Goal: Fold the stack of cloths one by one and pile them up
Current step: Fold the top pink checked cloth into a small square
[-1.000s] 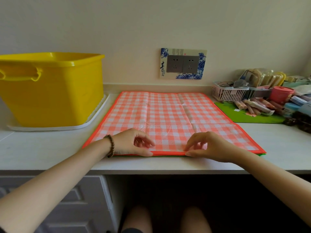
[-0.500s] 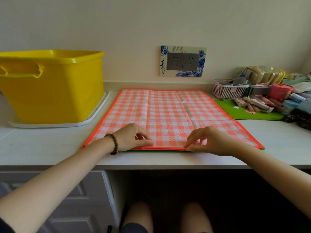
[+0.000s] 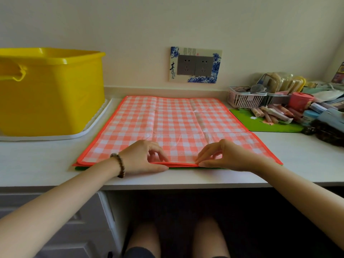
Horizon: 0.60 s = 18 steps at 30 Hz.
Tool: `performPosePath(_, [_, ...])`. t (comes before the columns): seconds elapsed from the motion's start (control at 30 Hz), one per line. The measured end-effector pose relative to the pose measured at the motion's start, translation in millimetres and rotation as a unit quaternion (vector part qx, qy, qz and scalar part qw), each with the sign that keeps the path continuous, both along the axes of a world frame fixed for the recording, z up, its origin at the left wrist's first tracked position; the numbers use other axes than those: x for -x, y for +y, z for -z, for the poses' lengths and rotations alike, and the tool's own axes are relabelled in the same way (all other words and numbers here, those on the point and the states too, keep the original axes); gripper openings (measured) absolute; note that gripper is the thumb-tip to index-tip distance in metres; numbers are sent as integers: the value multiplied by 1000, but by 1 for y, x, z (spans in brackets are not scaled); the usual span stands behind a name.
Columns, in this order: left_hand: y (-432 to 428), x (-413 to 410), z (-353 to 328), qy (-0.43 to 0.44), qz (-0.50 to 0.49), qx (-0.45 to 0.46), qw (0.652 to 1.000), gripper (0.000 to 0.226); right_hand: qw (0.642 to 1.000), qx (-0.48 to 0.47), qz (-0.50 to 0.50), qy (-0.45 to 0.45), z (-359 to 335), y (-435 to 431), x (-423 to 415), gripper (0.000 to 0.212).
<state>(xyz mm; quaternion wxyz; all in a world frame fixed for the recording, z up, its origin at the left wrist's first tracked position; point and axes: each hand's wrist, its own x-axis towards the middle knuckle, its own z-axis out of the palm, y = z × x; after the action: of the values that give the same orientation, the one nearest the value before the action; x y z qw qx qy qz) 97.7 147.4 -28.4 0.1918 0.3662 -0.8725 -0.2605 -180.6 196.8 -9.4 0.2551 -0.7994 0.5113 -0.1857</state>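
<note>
Centrally, on the worktop (image 3: 37, 161): checked cloth (image 3: 176, 123), spread flat, top of the stack; green cloth (image 3: 81, 168) edge showing beneath its lower-left corner. Left hand (image 3: 143, 157), bracelet (image 3: 120, 164) at the wrist, and right hand (image 3: 229, 155), both mid-frame, each pinching the checked cloth's near hem. Upper left: yellow tub (image 3: 52, 94) on white tray (image 3: 96, 125). Right: basket (image 3: 242, 99), green mat (image 3: 260, 125), assorted clutter.
</note>
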Motion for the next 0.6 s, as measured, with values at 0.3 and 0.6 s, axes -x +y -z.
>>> performPosePath(0.3, [-14, 6, -7, -5, 1, -155, 988, 14, 1000, 8, -1, -18, 5, 0, -1, 17])
performPosePath(0.6, [-41, 8, -30, -111, 7, -248, 962, 18, 1000, -1, 19, -23, 1, -7, -5, 11])
